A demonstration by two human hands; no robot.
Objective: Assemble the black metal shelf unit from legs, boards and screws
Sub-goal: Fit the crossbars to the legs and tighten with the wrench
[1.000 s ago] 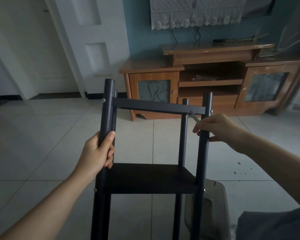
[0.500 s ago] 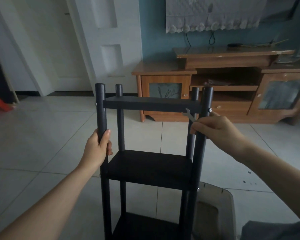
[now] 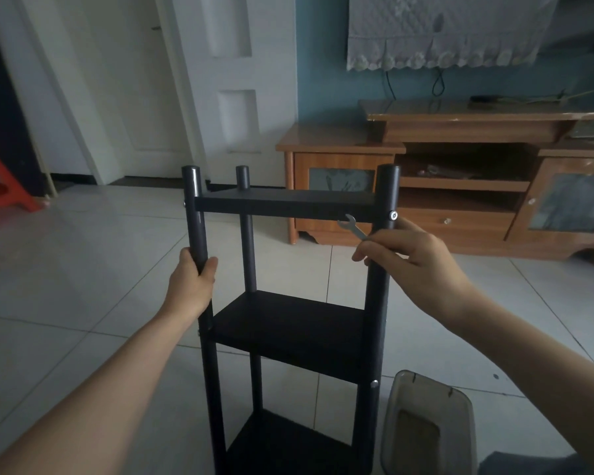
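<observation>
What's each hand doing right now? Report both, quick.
Left hand: grips the front left leg of the shelf unit.
Right hand: holds a small wrench and wraps the front right leg.

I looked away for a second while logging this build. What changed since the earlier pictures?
The shelf unit swung round to face the camera more squarely, its back legs now showing apart. Unchanged: left hand grips the front left leg, right hand holds the small wrench against the right leg.

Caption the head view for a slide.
Left hand grips black metal shelf unit; right hand holds small silver wrench.
</observation>
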